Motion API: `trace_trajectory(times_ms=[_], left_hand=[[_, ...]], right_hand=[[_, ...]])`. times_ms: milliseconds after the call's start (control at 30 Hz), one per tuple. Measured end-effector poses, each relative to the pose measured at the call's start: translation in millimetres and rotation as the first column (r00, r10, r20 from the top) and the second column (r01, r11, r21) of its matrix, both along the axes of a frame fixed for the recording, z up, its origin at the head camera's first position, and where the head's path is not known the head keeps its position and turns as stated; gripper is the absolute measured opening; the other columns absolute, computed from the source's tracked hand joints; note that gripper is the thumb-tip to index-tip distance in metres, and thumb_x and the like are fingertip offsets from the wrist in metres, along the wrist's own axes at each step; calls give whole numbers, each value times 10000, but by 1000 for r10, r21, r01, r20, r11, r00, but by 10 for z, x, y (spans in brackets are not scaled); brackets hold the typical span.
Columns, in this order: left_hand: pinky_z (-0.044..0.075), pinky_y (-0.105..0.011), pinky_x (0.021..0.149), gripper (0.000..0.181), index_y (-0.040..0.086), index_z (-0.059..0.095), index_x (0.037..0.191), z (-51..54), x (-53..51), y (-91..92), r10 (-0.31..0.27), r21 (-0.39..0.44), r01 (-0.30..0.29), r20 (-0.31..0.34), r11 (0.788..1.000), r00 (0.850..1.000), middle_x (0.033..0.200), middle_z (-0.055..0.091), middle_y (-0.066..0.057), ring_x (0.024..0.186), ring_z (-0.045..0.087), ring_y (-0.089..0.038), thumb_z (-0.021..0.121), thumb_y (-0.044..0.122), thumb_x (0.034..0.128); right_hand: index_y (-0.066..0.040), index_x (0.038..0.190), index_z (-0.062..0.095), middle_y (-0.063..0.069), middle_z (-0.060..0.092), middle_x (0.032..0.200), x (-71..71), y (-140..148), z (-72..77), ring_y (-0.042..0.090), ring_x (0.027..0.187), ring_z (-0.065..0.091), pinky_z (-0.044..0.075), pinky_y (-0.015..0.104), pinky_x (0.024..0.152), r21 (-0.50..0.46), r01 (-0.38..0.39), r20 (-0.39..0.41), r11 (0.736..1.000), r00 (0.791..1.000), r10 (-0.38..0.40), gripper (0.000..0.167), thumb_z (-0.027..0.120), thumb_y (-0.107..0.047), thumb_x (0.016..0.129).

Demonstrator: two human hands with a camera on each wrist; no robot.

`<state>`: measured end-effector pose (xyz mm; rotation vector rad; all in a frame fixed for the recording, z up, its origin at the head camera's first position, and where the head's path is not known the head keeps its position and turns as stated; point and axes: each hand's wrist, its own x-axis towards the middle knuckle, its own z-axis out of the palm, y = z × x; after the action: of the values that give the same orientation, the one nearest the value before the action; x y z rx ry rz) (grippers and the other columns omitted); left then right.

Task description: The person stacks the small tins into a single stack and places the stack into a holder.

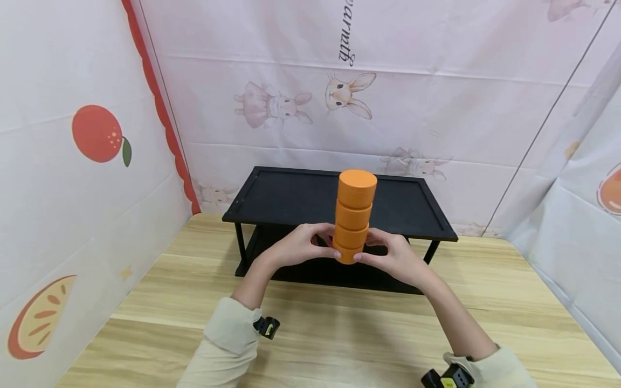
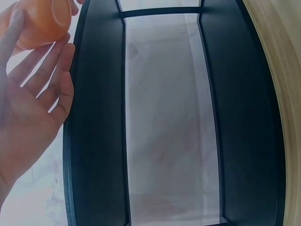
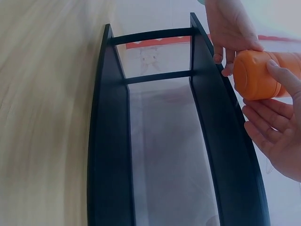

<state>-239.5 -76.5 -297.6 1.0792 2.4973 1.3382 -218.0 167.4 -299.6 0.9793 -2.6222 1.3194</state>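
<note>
A tall stack of several orange cylindrical pieces (image 1: 354,215), with a flat top, is held up in front of the black two-tier rack. Whether the pieces are cups or solid blocks I cannot tell. My left hand (image 1: 305,245) grips the lowest part from the left, thumb in front and fingers behind. From the other side my right hand (image 1: 395,256) holds the same part in the same way. In the left wrist view the rounded orange end (image 2: 44,21) shows above the left palm (image 2: 33,108). The right wrist view has the orange stack (image 3: 258,77) between both hands.
Behind the hands stands the black rack (image 1: 296,196), its upper shelf above a lower shelf (image 1: 330,275). It rests on a wood-grain table (image 1: 310,334). Printed cloth (image 1: 291,48) hangs at the back and on both sides. Each wrist wears a small black camera (image 1: 267,326).
</note>
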Motion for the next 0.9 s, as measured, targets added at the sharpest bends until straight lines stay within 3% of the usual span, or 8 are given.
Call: trace_trajectory(times_ms=[167,900], left_hand=[[432,-417,790,479,100,537,1268,6,-14,-1,-2,11,1,3,1000,1000,1102,590,-11,972,537,-191,698,214,832],[439,-398,790,460,110,549,1250,57,-67,-37,10,4,-10,-26,1000,1000,1046,591,33,930,529,-111,695,239,834]], right_hand=[[-79,1258,539,35,595,1155,-17,-4,11,186,1021,561,431,463,888,1,-8,-8,1000,1000,8,501,701,-271,824],[-94,1254,546,26,589,1168,-102,-39,60,185,1030,556,432,459,889,-14,-13,-5,1000,1000,12,502,708,-280,817]])
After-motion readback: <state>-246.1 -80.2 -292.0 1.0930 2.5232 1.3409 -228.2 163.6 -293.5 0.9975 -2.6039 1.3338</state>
